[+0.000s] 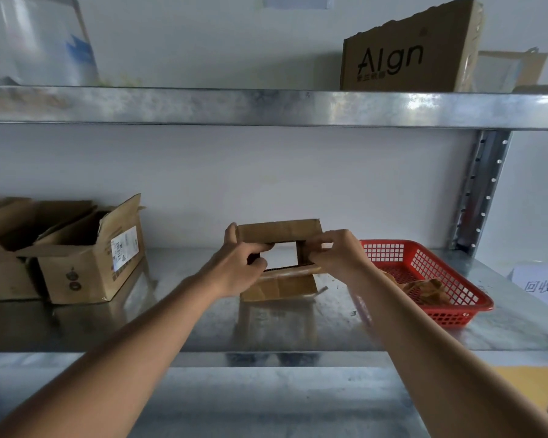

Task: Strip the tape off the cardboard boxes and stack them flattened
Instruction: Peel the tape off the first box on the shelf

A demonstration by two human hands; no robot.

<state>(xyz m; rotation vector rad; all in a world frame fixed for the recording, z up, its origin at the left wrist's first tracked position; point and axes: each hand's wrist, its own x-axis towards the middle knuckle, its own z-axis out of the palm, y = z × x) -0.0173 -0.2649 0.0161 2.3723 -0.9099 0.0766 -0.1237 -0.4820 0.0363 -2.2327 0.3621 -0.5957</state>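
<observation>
Centrally, a small box [279, 235] is held up above the metal shelf [203, 317], open at both ends so that the white wall is seen through it. Its left end is gripped by the left hand [239, 263]: the thumb lies on the outer side wall, the other fingers are curled into the opening. Its right end is pinched by the right hand [337, 252], fingers bent close over the right wall and lower edge. A lower flap [280, 287] hangs down from the box toward the shelf; whether it touches the surface cannot be told.

Left of the hands, well apart: open boxes [86, 257] stood on the shelf, one bearing a white label [124, 248]. Just right of the right hand: a red basket [424, 273], brown scraps [424, 290] lying inside. Bare shelf is seen between the held box and the open boxes, and in front up to the shelf's front edge.

Upper shelf [266, 107]: a torn box printed "AIgn" [408, 52] at right, a clear container [38, 39] at left. Far right: a paper sign [541, 284], cut by the frame.
</observation>
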